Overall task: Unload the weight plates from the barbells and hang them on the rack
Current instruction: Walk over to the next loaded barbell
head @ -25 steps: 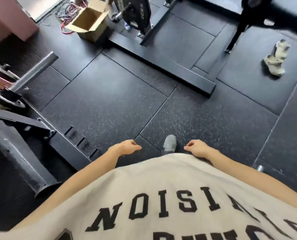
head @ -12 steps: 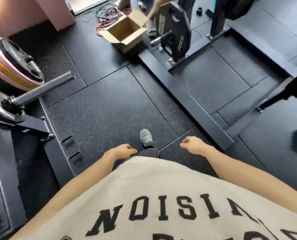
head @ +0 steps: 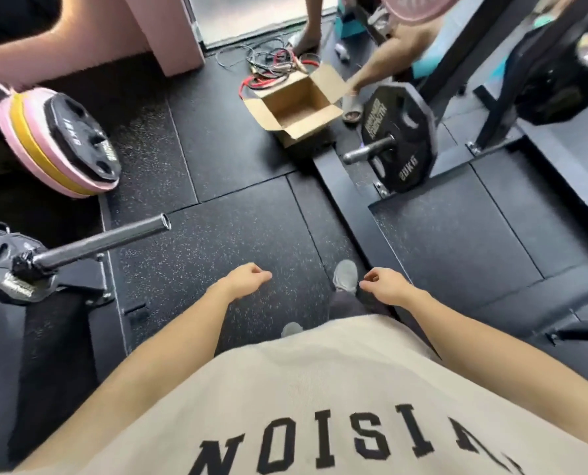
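My left hand (head: 246, 277) and my right hand (head: 385, 286) hang in front of my waist, both loosely curled and holding nothing. At the left, a barbell end carries a pink plate (head: 57, 180), a yellow plate (head: 33, 145) and a smaller black plate (head: 80, 137). Below it a bare steel sleeve (head: 107, 240) sticks out toward the middle of the floor from a small black plate (head: 9, 269). At the right, a black 20 kg plate (head: 400, 132) hangs on a peg (head: 368, 150) of the dark rack frame (head: 501, 108).
An open cardboard box (head: 297, 104) and tangled cables (head: 273, 65) lie ahead on the rubber floor. Another person's legs (head: 378, 66) stand by the box. A black floor beam (head: 351, 207) runs toward my right foot (head: 345, 275). A pink wall (head: 169, 32) is at the back.
My view has swung up and to the left, bringing the loaded barbell end, the box and the 20 kg plate closer. Both hands stay curled and empty at my waist.
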The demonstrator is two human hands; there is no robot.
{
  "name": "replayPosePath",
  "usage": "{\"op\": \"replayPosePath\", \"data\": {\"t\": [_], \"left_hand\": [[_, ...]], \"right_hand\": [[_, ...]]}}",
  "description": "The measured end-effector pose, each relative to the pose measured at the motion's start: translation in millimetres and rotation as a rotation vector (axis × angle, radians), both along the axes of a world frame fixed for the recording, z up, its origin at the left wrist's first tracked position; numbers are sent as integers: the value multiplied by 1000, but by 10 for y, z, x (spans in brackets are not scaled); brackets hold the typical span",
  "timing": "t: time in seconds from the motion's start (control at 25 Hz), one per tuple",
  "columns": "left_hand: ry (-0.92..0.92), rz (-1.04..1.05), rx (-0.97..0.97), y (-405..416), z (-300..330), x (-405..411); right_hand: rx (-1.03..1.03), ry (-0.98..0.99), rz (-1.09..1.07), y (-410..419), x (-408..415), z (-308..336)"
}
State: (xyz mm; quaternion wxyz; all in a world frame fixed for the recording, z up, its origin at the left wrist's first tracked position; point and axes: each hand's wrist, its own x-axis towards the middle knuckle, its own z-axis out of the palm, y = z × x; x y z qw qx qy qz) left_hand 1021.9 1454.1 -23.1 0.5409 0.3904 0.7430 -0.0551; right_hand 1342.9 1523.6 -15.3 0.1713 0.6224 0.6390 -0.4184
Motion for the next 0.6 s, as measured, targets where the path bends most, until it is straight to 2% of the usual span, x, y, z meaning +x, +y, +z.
{"op": "replayPosePath", "data": {"t": [0.16,0.36,0.6], "left_hand": [[29,180,-43,552,-68,-141],[72,507,-51,988,41,-161],[44,868,-89,1092,13,-219]], "right_hand": [[-6,-12,230,1123,-338,-79],[-39,-22,537,2504,-921,45],[-46,-71,940,3288,-2081,65]]}}
